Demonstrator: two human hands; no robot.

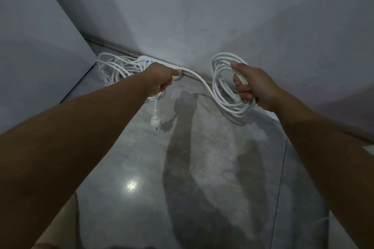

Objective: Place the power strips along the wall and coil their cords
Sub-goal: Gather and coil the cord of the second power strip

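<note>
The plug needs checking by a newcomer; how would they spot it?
Find the white power strip at the foot of the wall. In front of it the left hand grips a cord, and the plug dangles below that fist. It alone is a knobby end, not loops.

— What's around you?
— I'm facing a plain grey wall (202,6), with another wall (30,56) closing in on my left.
— And below?
— I'm looking down at a polished grey floor (141,157); a light's glare (132,185) is shining off it and long shadows (178,157) are falling across it.
</note>
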